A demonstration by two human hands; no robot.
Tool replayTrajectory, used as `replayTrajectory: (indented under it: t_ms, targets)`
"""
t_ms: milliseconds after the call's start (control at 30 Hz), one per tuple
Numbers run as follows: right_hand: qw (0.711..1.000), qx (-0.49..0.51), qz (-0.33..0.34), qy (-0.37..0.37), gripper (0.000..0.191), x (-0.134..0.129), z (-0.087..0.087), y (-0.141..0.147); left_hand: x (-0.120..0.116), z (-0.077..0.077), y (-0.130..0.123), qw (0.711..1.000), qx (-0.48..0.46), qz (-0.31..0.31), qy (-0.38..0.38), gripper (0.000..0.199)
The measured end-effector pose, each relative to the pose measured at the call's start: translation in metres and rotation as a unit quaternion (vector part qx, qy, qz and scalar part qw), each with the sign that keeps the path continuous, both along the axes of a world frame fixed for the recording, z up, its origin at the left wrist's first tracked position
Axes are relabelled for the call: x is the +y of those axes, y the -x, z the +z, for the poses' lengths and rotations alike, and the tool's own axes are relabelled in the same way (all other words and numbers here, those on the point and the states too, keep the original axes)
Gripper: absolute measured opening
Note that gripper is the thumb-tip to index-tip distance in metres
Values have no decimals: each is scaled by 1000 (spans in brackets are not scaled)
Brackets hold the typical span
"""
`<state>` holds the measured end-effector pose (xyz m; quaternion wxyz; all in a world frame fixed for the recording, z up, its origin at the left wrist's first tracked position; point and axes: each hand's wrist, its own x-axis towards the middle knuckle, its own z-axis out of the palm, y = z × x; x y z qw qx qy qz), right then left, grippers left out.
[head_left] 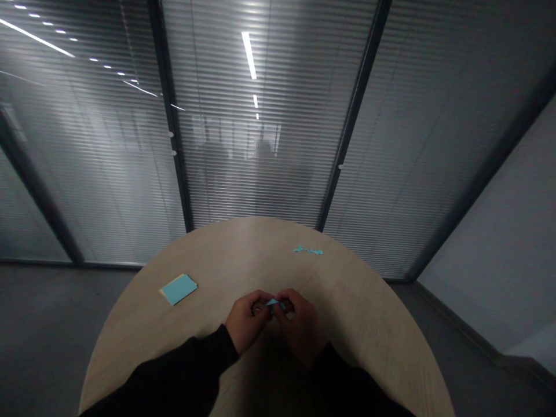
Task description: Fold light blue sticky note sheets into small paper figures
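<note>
Centrally, above a round pale wood table (373, 307), the left hand (247, 322) and right hand (302, 327) draw close, fingertips pinching a small piece of blue paper (272, 302) between them; a stack of blue paper (179, 288) lies ahead left, a thin blue paper scrap (308, 249) ahead right

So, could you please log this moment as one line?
left hand: holding blue paper | right hand: same paper | table: note pad, blue scraps

Matt blue paper (272, 302), wood-grain tabletop (356, 307)
</note>
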<state>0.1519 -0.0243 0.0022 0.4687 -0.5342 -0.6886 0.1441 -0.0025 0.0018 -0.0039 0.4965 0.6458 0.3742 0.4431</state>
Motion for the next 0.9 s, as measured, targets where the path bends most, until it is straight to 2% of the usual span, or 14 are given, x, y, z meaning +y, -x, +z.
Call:
replayTrajectory:
  t_ms: [233,400,700,900]
  targets:
    - [998,57,18,37,10,-2,4,2,-4,7,0,1000,7,21,5,22]
    - [998,58,13,35,10,-2,1,2,-3,6,0,1000,12,13,1,22]
    - [1000,-6,-4,-4,10,0,1,0,-2,3,-2,1000,-8,21,11,21]
    - [998,-38,-25,-34,7,-3,2,1,-2,6,-2,998,-41,16,43,26]
